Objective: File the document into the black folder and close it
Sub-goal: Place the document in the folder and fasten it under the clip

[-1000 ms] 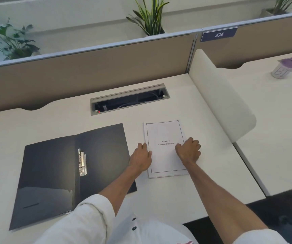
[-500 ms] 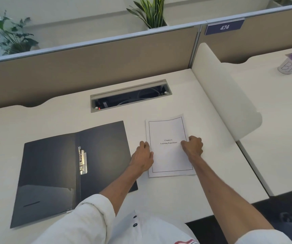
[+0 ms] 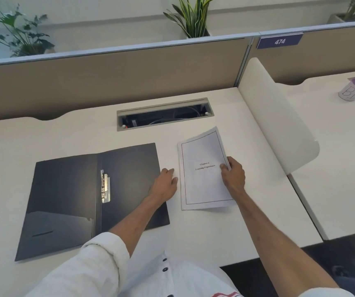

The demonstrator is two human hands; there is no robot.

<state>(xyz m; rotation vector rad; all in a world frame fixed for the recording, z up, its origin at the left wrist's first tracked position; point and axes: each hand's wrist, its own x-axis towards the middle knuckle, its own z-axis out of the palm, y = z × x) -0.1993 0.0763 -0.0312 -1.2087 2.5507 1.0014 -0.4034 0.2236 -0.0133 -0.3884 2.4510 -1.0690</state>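
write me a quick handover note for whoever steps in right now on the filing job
Right hand: gripping the right edge of the document, thumb on top; that edge looks slightly raised.
Left hand: open, resting at the right edge of the black folder, empty.
Folder lies open and flat on the desk, metal clip at its spine, no paper in it. Document sits just right of it, apart.
Done: folder opened, document gripped.
Left: move the document into the folder, secure it under the clip, close the cover.
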